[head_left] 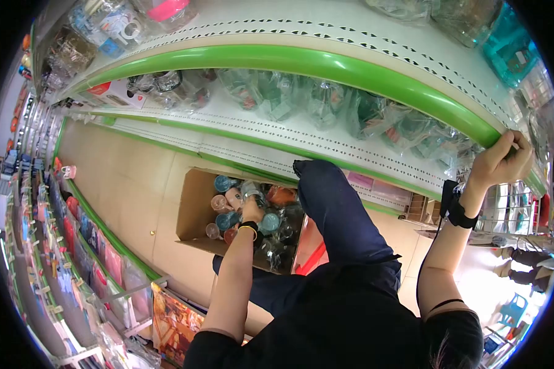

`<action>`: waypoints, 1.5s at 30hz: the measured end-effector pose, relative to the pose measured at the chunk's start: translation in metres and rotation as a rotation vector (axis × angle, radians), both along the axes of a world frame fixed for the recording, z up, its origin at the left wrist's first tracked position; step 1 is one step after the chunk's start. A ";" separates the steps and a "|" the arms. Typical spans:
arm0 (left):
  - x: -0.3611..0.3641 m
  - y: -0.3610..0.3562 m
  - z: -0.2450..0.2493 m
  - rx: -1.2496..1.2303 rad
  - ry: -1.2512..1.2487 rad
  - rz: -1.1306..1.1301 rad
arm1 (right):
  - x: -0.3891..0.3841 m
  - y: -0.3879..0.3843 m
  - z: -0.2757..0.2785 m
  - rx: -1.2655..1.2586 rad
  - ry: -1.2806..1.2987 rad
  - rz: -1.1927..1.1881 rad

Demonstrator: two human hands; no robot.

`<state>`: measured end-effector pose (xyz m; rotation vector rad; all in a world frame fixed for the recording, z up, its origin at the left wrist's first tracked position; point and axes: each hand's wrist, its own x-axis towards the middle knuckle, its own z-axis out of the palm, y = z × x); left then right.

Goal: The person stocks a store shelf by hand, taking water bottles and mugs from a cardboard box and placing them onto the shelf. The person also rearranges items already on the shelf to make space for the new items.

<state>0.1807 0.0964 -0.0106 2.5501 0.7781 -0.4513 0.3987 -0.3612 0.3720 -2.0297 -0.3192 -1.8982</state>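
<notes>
My left hand [251, 212] reaches down into an open cardboard box [194, 200] on the floor. It is against a clear wrapped container [252, 189]; its fingertips are hidden, so I cannot see whether they grip it. Around it lie blue-lidded containers [228, 220], pinkish ones [219, 203], an orange-brown item [281, 195] and clear plastic-wrapped pieces [271, 253]. Up at the right, my right hand [505, 161] has its fingers curled on the end of the green shelf edge [375, 80].
Plastic-wrapped glassware [323, 101] lines the shelf ahead, beside a white-and-red carton [114, 93]. My bent knee [332, 197] is right of the box. Racks of packaged goods [104, 258] run along the left. A wire rack [505, 209] and a blue stool [514, 307] stand at right.
</notes>
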 end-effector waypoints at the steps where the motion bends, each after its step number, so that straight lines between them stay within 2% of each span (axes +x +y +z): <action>1: -0.005 0.006 -0.005 0.008 -0.005 0.004 | -0.001 0.003 0.002 0.008 -0.005 0.004; 3: -0.015 0.022 -0.017 -0.129 -0.191 0.169 | -0.005 0.011 0.006 -0.031 -0.027 -0.029; 4: -0.017 0.028 -0.012 -0.043 -0.193 0.184 | -0.006 0.013 0.006 -0.017 -0.020 -0.033; 5: -0.016 0.041 -0.004 -0.091 -0.261 0.192 | -0.010 0.016 0.010 -0.039 -0.020 -0.034; 6: -0.006 0.041 0.028 -0.144 -0.335 0.189 | -0.011 0.017 0.010 -0.027 0.010 -0.028; 7: 0.006 0.024 0.080 0.162 -0.432 0.178 | -0.012 0.016 0.011 -0.018 0.029 -0.037; 8: 0.020 0.038 0.082 0.276 -0.603 0.131 | -0.015 0.017 0.013 -0.018 0.042 -0.041; 9: 0.039 0.038 0.124 0.282 -0.826 0.070 | -0.018 0.020 0.015 -0.021 0.055 -0.048; 11: 0.076 0.002 0.238 0.327 -1.294 -0.118 | -0.021 0.023 0.016 0.009 0.068 -0.045; 13: 0.100 -0.046 0.342 0.396 -1.620 -0.342 | -0.022 0.023 0.016 0.040 0.079 0.016; 15: 0.112 -0.098 0.418 0.495 -1.766 -0.620 | -0.024 0.021 0.017 0.068 0.096 0.086; 17: 0.123 -0.155 0.471 0.519 -1.817 -0.871 | -0.025 0.022 0.018 0.093 0.114 0.140; 19: 0.128 -0.215 0.519 0.605 -1.717 -1.073 | -0.030 0.023 0.020 0.133 0.141 0.194; 21: 0.142 -0.276 0.559 0.559 -1.640 -1.289 | -0.030 0.023 0.020 0.143 0.138 0.200; 23: 0.173 -0.340 0.574 0.163 -1.585 -1.357 | -0.030 0.021 0.018 0.117 0.145 0.224; 25: 0.213 -0.405 0.580 0.054 -1.833 -1.151 | -0.030 0.019 0.017 0.109 0.159 0.236; 26: 0.229 -0.453 0.583 -0.026 -1.900 -0.871 | -0.033 0.017 0.018 0.096 0.187 0.241; 28: 0.254 -0.486 0.609 -0.190 -1.848 -0.810 | -0.033 0.015 0.021 0.078 0.187 0.261; 29: 0.266 -0.489 0.618 -0.272 -1.731 -1.020 | -0.035 0.015 0.020 0.078 0.206 0.280; 30: 0.270 -0.498 0.621 -0.274 -1.737 -1.016 | -0.035 0.015 0.019 0.077 0.223 0.276; 32: 0.276 -0.516 0.622 -0.147 -1.315 -0.921 | -0.036 0.016 0.018 0.081 0.219 0.282; 35: 0.278 -0.513 0.613 -0.190 -1.414 -0.923 | -0.033 0.016 0.016 0.088 0.218 0.295; 37: 0.243 -0.493 0.621 -0.184 -1.384 -0.879 | -0.034 0.014 0.018 0.071 0.218 0.261; 38: 0.224 -0.480 0.627 -0.314 -1.350 -0.905 | -0.033 0.014 0.017 0.065 0.229 0.280; 42: 0.203 -0.438 0.600 -0.491 -1.627 -0.941 | -0.033 0.013 0.016 0.038 0.240 0.256; 45: 0.181 -0.396 0.591 -0.393 -1.702 -0.995 | -0.030 0.014 0.012 0.012 0.292 0.225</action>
